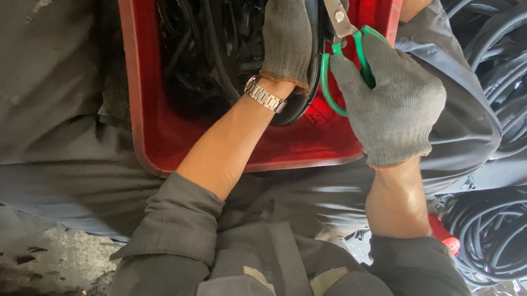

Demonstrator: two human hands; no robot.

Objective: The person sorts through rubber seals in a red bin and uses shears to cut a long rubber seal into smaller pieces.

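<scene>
My right hand (pixel 393 100), in a grey knit glove, grips green-handled scissors (pixel 341 29) whose metal blades point up over a red plastic tub (pixel 151 122). My left hand (pixel 288 26), also in a grey glove with a metal watch at the wrist, holds a black rubber strip (pixel 310 91) that loops down beside the scissors. The tub rests on my lap and holds a heap of black rubber pieces (pixel 214 32). The blade tips are cut off by the frame's top edge.
Coils of black rubber tubing (pixel 523 59) lie to the right, with another coil (pixel 511 227) lower right on the floor. A small red object (pixel 443 234) pokes out by my right forearm. Dirty concrete floor (pixel 54 257) lies at left.
</scene>
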